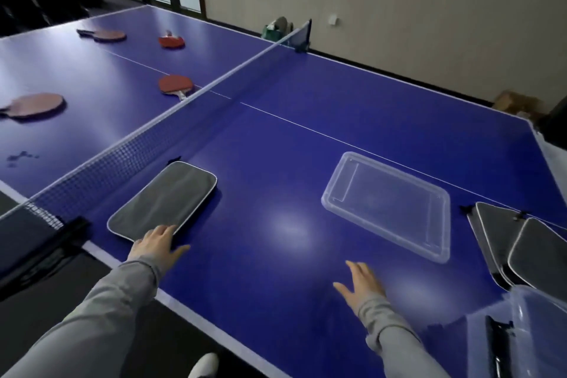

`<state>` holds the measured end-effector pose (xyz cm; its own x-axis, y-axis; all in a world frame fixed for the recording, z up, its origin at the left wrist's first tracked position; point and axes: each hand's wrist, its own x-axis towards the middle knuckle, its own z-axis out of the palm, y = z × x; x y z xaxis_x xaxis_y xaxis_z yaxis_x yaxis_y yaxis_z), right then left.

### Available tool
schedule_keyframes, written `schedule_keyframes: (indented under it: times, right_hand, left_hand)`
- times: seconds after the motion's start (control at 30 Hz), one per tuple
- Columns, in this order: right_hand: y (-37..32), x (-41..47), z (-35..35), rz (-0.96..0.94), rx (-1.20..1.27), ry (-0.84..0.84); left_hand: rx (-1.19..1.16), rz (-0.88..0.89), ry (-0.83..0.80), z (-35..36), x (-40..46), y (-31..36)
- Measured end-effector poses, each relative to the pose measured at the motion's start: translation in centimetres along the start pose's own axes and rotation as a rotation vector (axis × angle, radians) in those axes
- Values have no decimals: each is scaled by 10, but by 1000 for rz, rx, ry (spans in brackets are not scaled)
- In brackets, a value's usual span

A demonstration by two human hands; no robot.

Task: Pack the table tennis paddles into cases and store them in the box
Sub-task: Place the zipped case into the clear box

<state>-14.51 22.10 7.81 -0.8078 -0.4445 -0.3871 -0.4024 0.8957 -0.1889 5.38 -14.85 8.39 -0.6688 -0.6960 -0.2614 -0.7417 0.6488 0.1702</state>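
both hands reach out in grey sleeves over the near edge of the blue desk [276, 144]. left hand [155, 244] lies with straight fingers on the near end of a grey case [162, 201], which sits flat on the desk just beside the net [159, 132]; whether the thumb hooks the case's edge i cannot tell. right hand [363, 284] is spread and relaxed, holding nothing, low over bare desk near a clear lid [386, 205] lying flat. more grey cases [521, 245] overlap in a pile at the right edge, well apart from the first case. clear box [527, 331] shows at the bottom right corner, with a dark case [498, 347] standing on edge inside it. four red paddles lie beyond the net: one [33, 105] at far left, one [175, 84] close to the net, one [171, 41] further off, and one [106, 35] near the far edge. white shoe tip [204, 365] pokes in at the bottom.
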Motion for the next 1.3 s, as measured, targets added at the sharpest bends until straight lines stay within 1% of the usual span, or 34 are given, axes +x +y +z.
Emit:
schedule_keyframes:
  times: [0.1, 0.27, 0.37, 0.5, 0.57, 0.73, 0.83, 0.93, 1.03, 1.13, 1.3]
  right_hand:
    - [-41, 12, 11, -18, -34, -40]
    - [-124, 49, 36, 36, -15, -76]
    - [-174, 66, 52, 83, 0, -111]
    - [-223, 80, 57, 128, -11, -127]
    - [-246, 93, 61, 169, 19, -132]
    - [-270, 101, 61, 219, 42, -148]
    - [-284, 105, 62, 265, 147, -128]
    - [-305, 108, 63, 290, 289, -106]
    - [-321, 113, 59, 277, 377, -63]
    - [-324, 115, 47, 310, 529, 10]
    - [-302, 99, 22, 448, 864, 141]
  left_hand:
    - [-40, -46, -16, -9, 27, -35]
    - [-141, -114, -31, -25, 106, -96]
    - [-204, -144, -124, -33, 156, -124]
    - [-351, -170, -273, -27, 196, -127]
    - [-358, -142, -337, -23, 220, -129]
    - [-499, -216, -437, -18, 238, -131]
    - [-569, -206, -499, -16, 244, -128]
    - [-765, -235, -547, -12, 239, -120]
    - [-954, -249, -582, -12, 230, -102]
    - [-1034, -180, -626, -15, 222, -78]
    - [-1079, 4, -755, -20, 207, -34]
